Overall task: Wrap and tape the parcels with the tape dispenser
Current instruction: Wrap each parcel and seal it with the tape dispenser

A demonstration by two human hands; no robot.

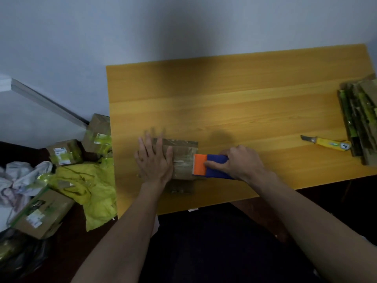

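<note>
Your table (244, 94): smooth wood-grain top with a soft sheen. Your parcel (183, 160): matt brown cardboard under glossy clear tape; your tape dispenser (212, 166): smooth orange and blue plastic. Your knife (326, 142): yellow plastic handle.

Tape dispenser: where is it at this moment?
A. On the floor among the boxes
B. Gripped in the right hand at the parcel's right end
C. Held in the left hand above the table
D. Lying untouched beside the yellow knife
B: the right hand grips the tape dispenser, its orange end on the parcel.

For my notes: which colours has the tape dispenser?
Orange front, blue body, seen in the head view: tape dispenser.
</note>
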